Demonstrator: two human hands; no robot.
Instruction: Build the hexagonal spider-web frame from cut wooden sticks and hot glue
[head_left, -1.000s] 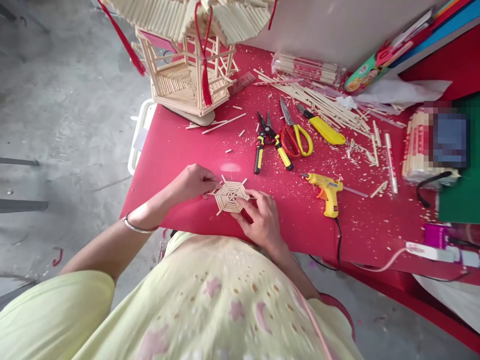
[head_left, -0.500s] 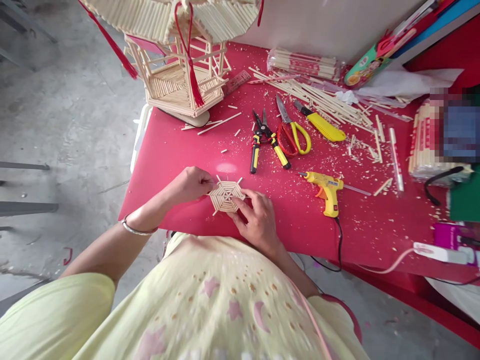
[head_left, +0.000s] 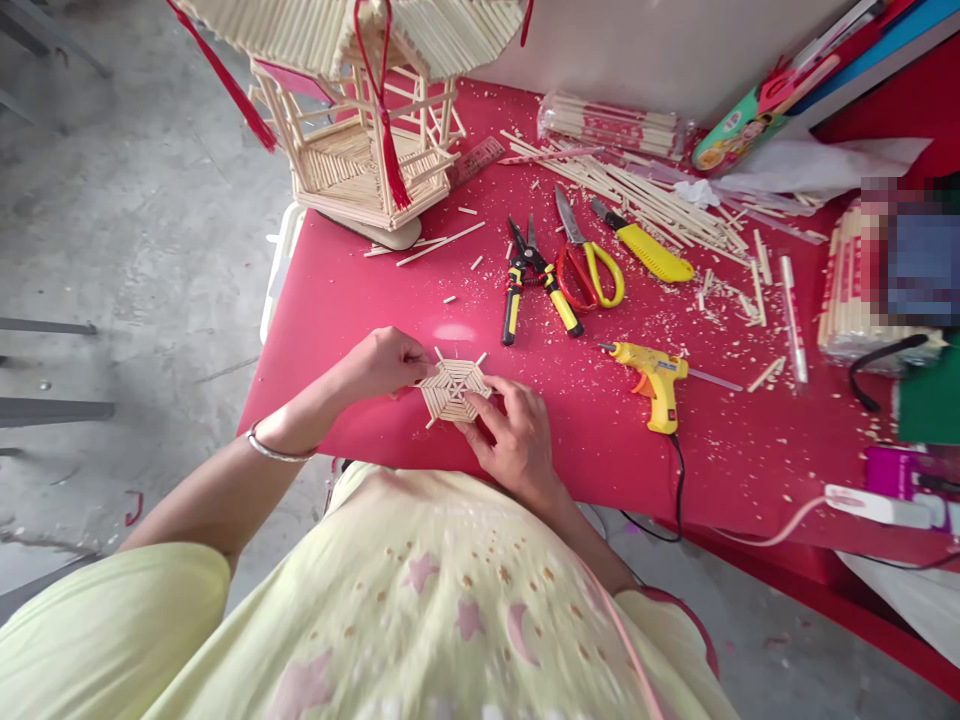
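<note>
A small six-sided panel of thin wooden sticks (head_left: 453, 391), laid in rings around spokes, is between my hands above the red tabletop near its front edge. My right hand (head_left: 515, 428) grips the panel's right side, with thumb below and fingers over the top. At the left edge of the panel, my left hand (head_left: 390, 362) is closed in a pinch. Whatever lies between those fingertips is too small to make out. A yellow hot glue gun (head_left: 652, 382) lies to the right of my right hand, a glue stick in its back end.
Beyond my hands lie pliers (head_left: 534, 285), scissors (head_left: 583, 260) and a yellow utility knife (head_left: 649, 248). Loose sticks (head_left: 645, 195) and shavings are scattered behind them. A stick-built pavilion (head_left: 367, 140) with red tassels stands at the back left. Packed sticks (head_left: 844, 270) sit at right.
The view has shifted very slightly. Both hands stay at the stick panel with nearly the same hold.
</note>
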